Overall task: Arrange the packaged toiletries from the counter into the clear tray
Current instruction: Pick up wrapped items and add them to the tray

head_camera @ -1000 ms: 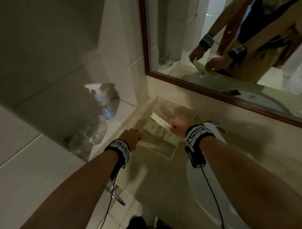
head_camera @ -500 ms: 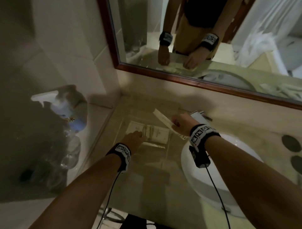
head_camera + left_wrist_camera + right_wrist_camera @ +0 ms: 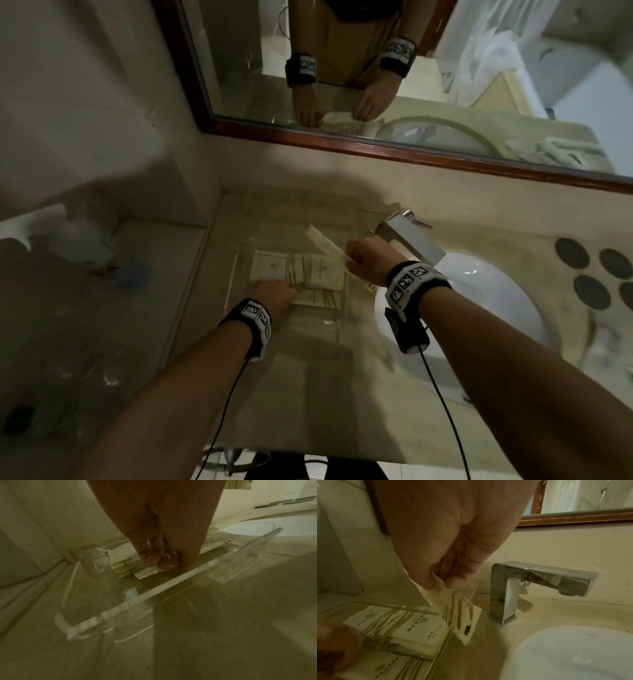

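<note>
A clear tray (image 3: pixel 236 270) sits on the beige counter left of the sink. Cream packets with gold stripes (image 3: pixel 298 270) lie stacked inside it. My left hand (image 3: pixel 287 291) is inside the tray at the stack's near left corner. In the left wrist view, my left hand (image 3: pixel 159 562) pinches a packet's edge (image 3: pixel 145 573) behind the tray's near rim (image 3: pixel 154 588). My right hand (image 3: pixel 352 257) holds thin flat packets (image 3: pixel 323 240) tilted above the tray's right edge. The right wrist view shows my right hand (image 3: pixel 438 582) with thumb and fingers pinching these packets (image 3: pixel 462 616), which hang down beside the stacked packets (image 3: pixel 399 622).
A chrome faucet (image 3: pixel 407 236) and white sink (image 3: pixel 479 308) are right of the tray. A spray bottle (image 3: pixel 78 243) stands on the left ledge, with clear plastic (image 3: pixel 85 377) below it. Dark round discs (image 3: pixel 589 274) lie far right. A framed mirror (image 3: pixel 376 144) runs along the back wall.
My left hand moved from the tray's left rim into the tray onto the stacked packets. The right hand kept its packets by the tray's right edge. The head view swung right.
</note>
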